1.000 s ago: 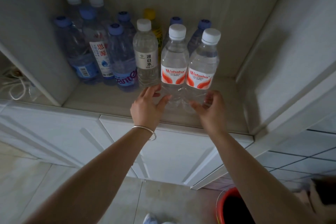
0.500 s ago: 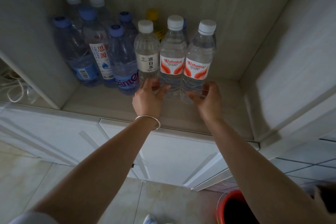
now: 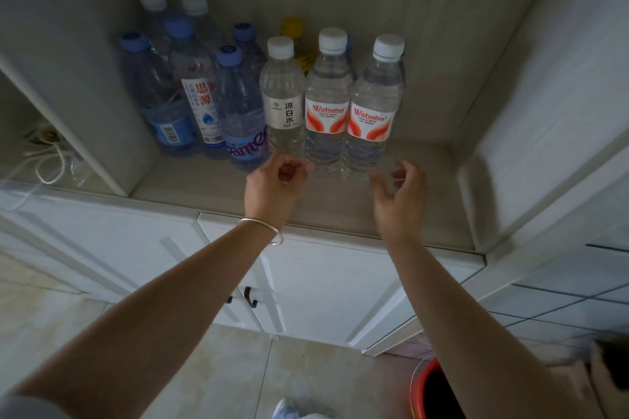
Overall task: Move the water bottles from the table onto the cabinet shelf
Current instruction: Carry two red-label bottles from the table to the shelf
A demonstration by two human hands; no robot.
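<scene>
Two clear Wahaha water bottles with white caps and red-orange labels stand upright side by side on the cabinet shelf, the left one and the right one. My left hand, with a bangle on the wrist, hovers just in front of the left bottle's base, fingers loosely curled and holding nothing. My right hand sits just in front of the right bottle's base, fingers apart and empty. Neither hand touches a bottle.
Several other bottles fill the shelf's left and back: a white-capped bottle, blue-capped ones, a yellow-capped one. White cabinet doors lie below. A white cord lies at left. A red bucket stands on the floor.
Both hands pushed the two Wahaha bottles back on the shelf next to the white-capped bottle, then let go and drew back slightly toward me.
</scene>
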